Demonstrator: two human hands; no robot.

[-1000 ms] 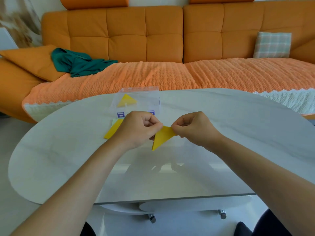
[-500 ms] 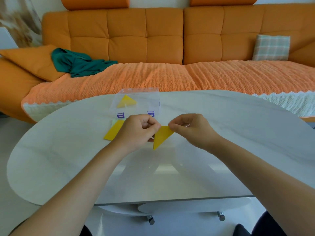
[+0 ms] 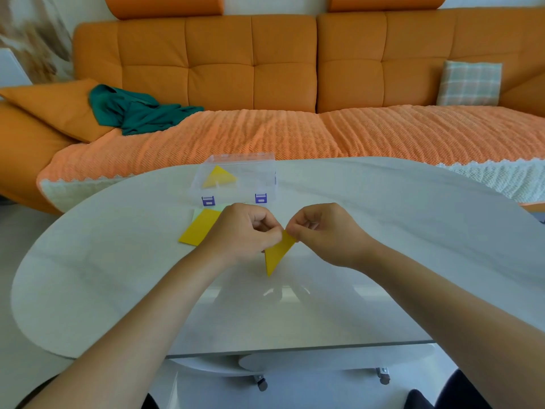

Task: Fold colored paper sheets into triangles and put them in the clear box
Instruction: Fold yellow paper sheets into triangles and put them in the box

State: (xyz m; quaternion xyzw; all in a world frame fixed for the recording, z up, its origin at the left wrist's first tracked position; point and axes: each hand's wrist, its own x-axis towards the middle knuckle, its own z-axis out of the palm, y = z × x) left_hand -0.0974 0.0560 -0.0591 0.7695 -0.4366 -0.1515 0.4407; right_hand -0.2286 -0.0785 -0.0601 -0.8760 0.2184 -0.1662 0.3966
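Note:
A folded yellow paper triangle (image 3: 276, 255) hangs above the table with its point down. My left hand (image 3: 244, 233) and my right hand (image 3: 326, 233) both pinch its top edge, fingertips close together. Behind them stands the clear box (image 3: 267, 184) with purple latches, and a yellow triangle (image 3: 219, 177) lies inside it. Flat sheets lie on the table left of my left hand, a yellow sheet (image 3: 199, 228) on top and a pale green one barely showing under it; my left hand hides their right part.
The white oval table (image 3: 398, 246) fills the middle of the view. Behind it runs an orange sofa (image 3: 250, 66) with a green cloth (image 3: 135, 110) on the left and a checked cushion (image 3: 469, 82) on the right.
My two hands have drawn closer together along the triangle's top edge. The triangle has turned, so its point hangs more straight down.

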